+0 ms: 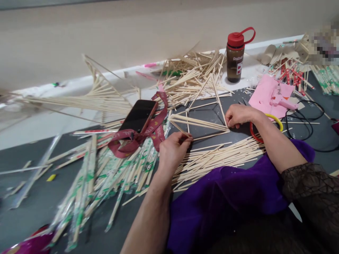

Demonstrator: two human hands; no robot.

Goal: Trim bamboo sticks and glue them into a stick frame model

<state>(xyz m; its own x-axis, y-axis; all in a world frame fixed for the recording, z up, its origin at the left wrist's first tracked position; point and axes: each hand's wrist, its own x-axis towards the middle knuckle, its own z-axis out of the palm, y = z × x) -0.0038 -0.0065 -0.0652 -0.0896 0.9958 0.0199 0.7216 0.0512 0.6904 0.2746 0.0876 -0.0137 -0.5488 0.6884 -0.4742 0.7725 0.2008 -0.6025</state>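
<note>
A small frame of thin wooden sticks [203, 121], joined at the corners, stands on the dark tabletop between my hands. My left hand [174, 146] pinches a stick near the frame's front left, thumb and forefinger together. At the frame's right corner, my right hand [238, 115] has its fingers curled closed around the stick ends; the exact grip is partly hidden. Loose bare sticks [217, 158] lie in a layer just below the frame. Scissors with red and yellow handles [274, 120] lie partly under my right forearm.
Paper-and-plastic-wrapped chopsticks [106, 180] cover the left. A phone [139, 114] with a maroon strap [156, 128] rests on sticks. Behind are a stick pile [190, 76], a larger stick structure [92, 95] and a bottle [235, 58]. A pink glue gun [283, 102] lies right, beside a black cable [304, 121].
</note>
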